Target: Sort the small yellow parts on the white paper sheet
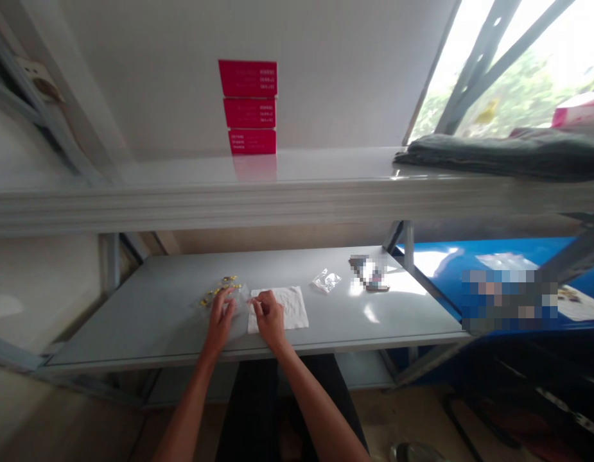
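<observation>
My left hand rests at the left of a clear plastic bag, its curved fingers and thumb on the bag's near side. My right hand pinches the bag's right edge between thumb and fingers, over a white cloth lying flat on the grey table. Small yellow-and-dark pieces lie beside and behind my left hand, some apparently in or under clear plastic. They are too small to name. What sits inside the bag between my hands cannot be made out.
Another clear plastic bag lies right of the cloth, near a blurred-out object. Above the table runs a shelf bearing stacked red boxes and folded dark fabric. A blue table stands at right beyond metal posts.
</observation>
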`<action>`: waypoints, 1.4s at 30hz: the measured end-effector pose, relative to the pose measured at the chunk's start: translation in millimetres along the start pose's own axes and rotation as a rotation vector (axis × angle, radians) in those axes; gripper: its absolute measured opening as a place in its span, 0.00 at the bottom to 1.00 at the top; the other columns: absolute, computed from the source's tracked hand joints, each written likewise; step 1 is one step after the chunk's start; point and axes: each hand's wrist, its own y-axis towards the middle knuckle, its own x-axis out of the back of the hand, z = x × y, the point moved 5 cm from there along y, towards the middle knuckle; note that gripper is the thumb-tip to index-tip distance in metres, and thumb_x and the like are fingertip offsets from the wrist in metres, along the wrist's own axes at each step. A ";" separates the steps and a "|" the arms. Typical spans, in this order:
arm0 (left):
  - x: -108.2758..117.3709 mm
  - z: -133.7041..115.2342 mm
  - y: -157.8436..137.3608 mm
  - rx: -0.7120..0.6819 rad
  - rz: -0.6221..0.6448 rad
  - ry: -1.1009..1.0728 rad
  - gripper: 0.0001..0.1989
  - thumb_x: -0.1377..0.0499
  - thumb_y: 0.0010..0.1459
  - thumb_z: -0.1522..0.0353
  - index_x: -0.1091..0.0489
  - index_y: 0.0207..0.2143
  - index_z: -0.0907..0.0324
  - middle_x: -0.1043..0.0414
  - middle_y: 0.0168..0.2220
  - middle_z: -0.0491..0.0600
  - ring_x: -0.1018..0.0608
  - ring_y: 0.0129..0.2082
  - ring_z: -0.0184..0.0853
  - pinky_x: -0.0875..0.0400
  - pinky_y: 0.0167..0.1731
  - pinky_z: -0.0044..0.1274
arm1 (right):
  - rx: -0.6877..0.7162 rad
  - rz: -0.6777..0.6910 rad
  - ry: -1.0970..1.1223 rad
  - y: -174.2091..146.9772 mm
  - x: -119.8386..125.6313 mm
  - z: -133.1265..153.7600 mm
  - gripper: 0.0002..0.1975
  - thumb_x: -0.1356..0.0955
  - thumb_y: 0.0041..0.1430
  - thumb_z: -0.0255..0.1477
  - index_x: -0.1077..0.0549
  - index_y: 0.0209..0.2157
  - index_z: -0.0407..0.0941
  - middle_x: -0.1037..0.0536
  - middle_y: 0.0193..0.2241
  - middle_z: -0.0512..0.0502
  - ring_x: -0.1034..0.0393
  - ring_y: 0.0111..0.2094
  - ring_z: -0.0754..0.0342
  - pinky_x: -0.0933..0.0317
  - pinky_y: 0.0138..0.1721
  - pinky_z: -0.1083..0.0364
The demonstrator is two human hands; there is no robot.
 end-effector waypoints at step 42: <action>-44.9 -5.5 40.9 0.061 -0.042 -0.265 0.23 0.38 0.57 0.55 0.29 0.49 0.61 0.22 0.42 0.56 0.19 0.40 0.40 0.21 0.35 0.29 | -0.049 0.242 -0.072 45.0 58.1 -62.7 0.08 0.34 0.52 0.23 0.22 0.29 0.43 0.20 0.27 0.47 0.34 0.24 0.57 0.43 0.28 0.59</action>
